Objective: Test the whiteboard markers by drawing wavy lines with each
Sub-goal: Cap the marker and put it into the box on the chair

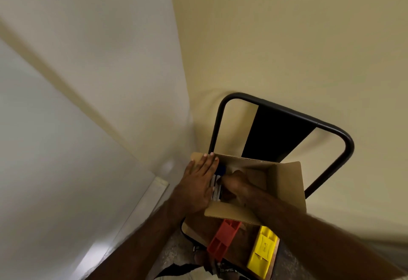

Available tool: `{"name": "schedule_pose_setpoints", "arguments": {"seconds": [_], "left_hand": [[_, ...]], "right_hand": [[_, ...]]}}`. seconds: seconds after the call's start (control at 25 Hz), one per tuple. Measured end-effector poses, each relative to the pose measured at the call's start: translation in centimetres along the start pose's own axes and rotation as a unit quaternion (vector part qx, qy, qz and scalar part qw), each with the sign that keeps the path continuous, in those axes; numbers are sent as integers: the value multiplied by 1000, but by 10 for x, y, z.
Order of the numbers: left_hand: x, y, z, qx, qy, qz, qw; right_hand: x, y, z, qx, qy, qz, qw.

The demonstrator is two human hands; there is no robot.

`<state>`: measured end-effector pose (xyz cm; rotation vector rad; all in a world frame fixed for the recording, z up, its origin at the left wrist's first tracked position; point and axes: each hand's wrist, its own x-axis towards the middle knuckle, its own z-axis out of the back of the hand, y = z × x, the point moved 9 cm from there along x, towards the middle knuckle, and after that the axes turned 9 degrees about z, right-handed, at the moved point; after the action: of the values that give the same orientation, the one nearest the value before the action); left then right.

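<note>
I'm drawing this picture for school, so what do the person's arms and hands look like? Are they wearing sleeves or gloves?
No gloves and no sleeves show. Both forearms are bare right to the edge of the picture. The left hand and the right hand are bare too, with no rings, watch or bracelets that can be seen. The left hand's fingernails are short and pale. The right hand is partly in shadow, so small details there are hard to tell.

Bare forearms, no sleeves visible

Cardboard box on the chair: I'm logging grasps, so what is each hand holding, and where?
Left hand lies flat on the cardboard box's left flap, gripping nothing. Right hand reaches inside among markers; its grip cannot be told.
</note>
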<state>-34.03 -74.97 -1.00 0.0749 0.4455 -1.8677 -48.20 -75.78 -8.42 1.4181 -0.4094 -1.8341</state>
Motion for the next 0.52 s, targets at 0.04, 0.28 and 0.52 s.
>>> {"name": "schedule_pose_setpoints", "arguments": {"seconds": [0.04, 0.28, 0.52], "left_hand": [[-1, 0, -1, -13, -3, -5, 1000], [0, -2, -11, -146, 4, -30, 989], [3, -1, -2, -243, -3, -19, 970]], "right_hand": [[0, -1, -6, 41, 3, -14, 999], [8, -3, -41, 118, 40, -41, 991], [16, -10, -41, 149, 10, -64, 987]]}}
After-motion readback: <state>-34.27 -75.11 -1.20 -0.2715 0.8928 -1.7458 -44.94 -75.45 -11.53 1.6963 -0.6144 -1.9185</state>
